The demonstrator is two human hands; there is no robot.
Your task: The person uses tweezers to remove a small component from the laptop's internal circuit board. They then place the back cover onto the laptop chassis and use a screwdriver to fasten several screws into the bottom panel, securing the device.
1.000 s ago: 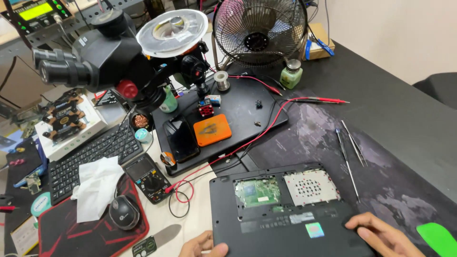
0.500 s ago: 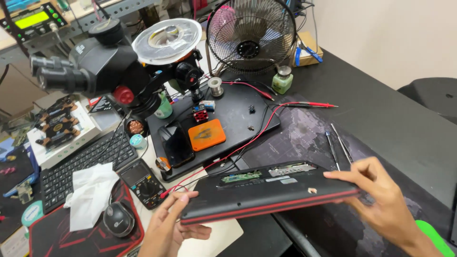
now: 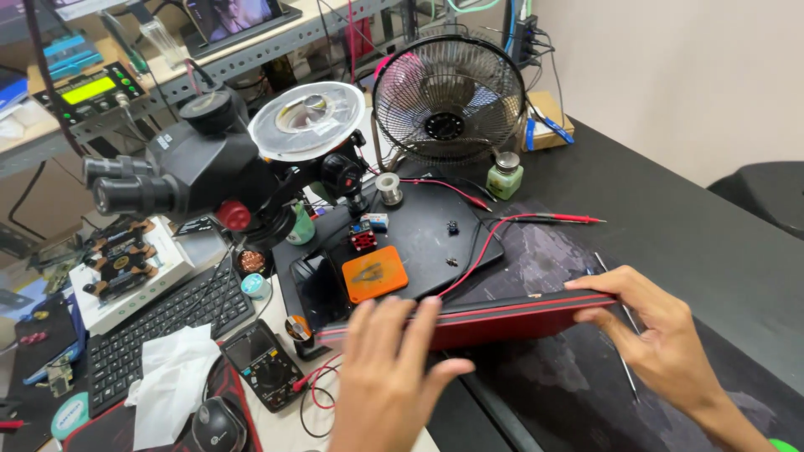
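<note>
Head cam, looking down at a crowded repair bench: both hands are on a laptop point(image 3: 502, 320) that's lifted edge-on above the dark mat point(image 3: 544, 259), so all you really see is its long thin side — dark body with a red stripe running end to end. The left hand point(image 3: 392, 381) has its fingers spread flat against the near-left end, palm pressed on it more than wrapped around it, while the right hand point(image 3: 649, 331) pinches the far-right end, thumb below and fingers on top. My read is this thing is stiff and flat, moderately heavy for its thickness, and the shell looks smooth enough to slip if you only hold it by the fingertips — two hands at opposite ends like this seems the sane grip, keeping pressure on the frame edges. I'd call it fragile too. Can't tell from this angle which face is up. Around it: a black microscope point(image 3: 193, 176) with a ring light just behind, an orange pad point(image 3: 374, 274) on the black base plate, red probe leads point(image 3: 548, 218) trailing across the mat, a desk fan point(image 3: 448, 100) at the back, plus a multimeter point(image 3: 264, 362), keyboard point(image 3: 159, 326), mouse point(image 3: 219, 425) and a crumpled tissue point(image 3: 172, 377) off to the left.
</note>
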